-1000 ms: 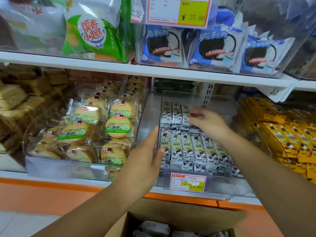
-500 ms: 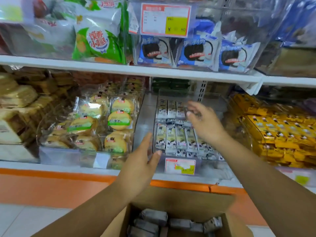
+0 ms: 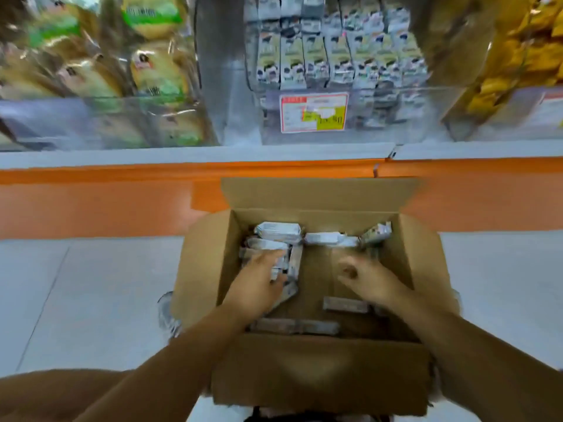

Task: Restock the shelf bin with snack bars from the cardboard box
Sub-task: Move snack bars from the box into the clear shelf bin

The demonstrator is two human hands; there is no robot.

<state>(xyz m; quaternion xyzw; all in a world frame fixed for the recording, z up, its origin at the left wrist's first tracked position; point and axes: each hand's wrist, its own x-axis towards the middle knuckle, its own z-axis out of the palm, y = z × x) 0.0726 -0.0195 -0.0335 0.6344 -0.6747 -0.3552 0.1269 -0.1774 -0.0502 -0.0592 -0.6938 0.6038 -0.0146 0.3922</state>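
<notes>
Nearest me is the front wall of the cardboard box (image 3: 320, 373), flaps folded out, sitting on the pale floor (image 3: 91, 300). Both arms reach in over that edge. The left hand (image 3: 259, 284) lies with its fingers stretched out on a heap of snack bars (image 3: 275, 233) along the box's left wall. It's touching them, not wrapped round any as far as the blur lets me see. The right hand (image 3: 365, 278) hangs loosely curled over bare cardboard with nothing in it, and a loose bar lies just under its wrist. The box bottom between the hands is open. Past the fingertips more bars line the far wall, and the back flap stands against an orange strip (image 3: 106, 205). Beyond that is the clear shelf bin (image 3: 380, 117) with a price tag (image 3: 313, 112) and rows of bars inside. There's a bare gap to its left before the bread packs (image 3: 152, 71), and yellow packs (image 3: 524, 56) to its right.
</notes>
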